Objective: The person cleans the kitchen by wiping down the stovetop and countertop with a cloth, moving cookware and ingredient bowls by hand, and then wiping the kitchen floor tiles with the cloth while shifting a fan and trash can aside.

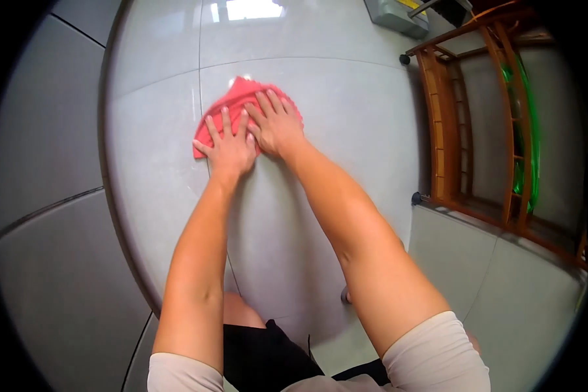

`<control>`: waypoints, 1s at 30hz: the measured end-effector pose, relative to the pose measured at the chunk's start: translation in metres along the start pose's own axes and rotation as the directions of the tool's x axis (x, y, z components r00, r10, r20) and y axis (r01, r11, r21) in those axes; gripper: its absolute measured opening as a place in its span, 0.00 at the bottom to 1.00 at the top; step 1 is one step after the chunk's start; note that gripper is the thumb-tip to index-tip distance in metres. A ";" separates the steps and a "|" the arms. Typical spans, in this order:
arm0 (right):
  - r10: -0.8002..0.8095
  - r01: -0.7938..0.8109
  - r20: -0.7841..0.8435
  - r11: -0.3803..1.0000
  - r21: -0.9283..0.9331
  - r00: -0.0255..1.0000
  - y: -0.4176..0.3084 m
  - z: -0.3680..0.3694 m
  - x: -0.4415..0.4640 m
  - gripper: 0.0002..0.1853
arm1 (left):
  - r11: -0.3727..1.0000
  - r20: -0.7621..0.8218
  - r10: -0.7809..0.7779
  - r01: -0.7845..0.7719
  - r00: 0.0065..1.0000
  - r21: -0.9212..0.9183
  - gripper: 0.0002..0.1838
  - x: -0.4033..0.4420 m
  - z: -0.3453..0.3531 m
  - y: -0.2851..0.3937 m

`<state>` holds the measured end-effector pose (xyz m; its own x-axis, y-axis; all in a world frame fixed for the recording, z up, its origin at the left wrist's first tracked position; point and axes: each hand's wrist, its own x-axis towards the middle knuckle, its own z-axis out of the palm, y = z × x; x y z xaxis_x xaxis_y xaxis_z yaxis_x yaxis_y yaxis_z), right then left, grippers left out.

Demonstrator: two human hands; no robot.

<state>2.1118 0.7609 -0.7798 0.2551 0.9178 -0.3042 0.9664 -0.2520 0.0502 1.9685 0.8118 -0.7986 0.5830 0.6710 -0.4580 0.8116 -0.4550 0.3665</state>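
Observation:
A red cloth, bunched into folds, lies flat on the light grey tiled floor. My left hand presses on its lower left part, fingers spread. To the right of it, my right hand rests on the cloth's right side, its fingers also apart. The two hands nearly touch at the thumbs. Both palms face down, and the cloth's scalloped edge shows beyond the right fingertips.
Dark grey panels with a raised edge run along the left. A wooden rack on black casters stands at the right, with green material in it. A grey plastic object sits at the top right.

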 end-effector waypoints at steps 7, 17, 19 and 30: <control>0.232 -0.241 0.083 0.962 0.125 0.969 -0.027 -0.041 -0.047 0.33 | 0.962 0.172 0.262 -0.271 0.950 0.036 0.37 -0.022 -0.064 -0.010; 0.335 -0.387 0.241 0.897 0.216 0.911 -0.032 -0.072 -0.065 0.35 | 0.903 0.391 0.371 -0.425 0.842 0.060 0.38 -0.024 -0.081 -0.010; 0.300 -0.329 0.154 0.915 0.233 0.942 -0.020 -0.073 -0.061 0.34 | 0.927 0.331 0.315 -0.364 0.889 0.094 0.38 -0.023 -0.085 0.002; -0.059 0.061 0.136 0.998 -0.012 0.989 0.031 -0.070 0.095 0.34 | 0.993 -0.044 -0.042 0.047 0.998 0.107 0.39 0.063 -0.075 0.021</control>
<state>2.1679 0.8620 -0.7406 0.1908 0.8810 -0.4329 0.9806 -0.1916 0.0423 2.0199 0.8882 -0.7591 0.5462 0.7145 -0.4372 0.8372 -0.4832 0.2562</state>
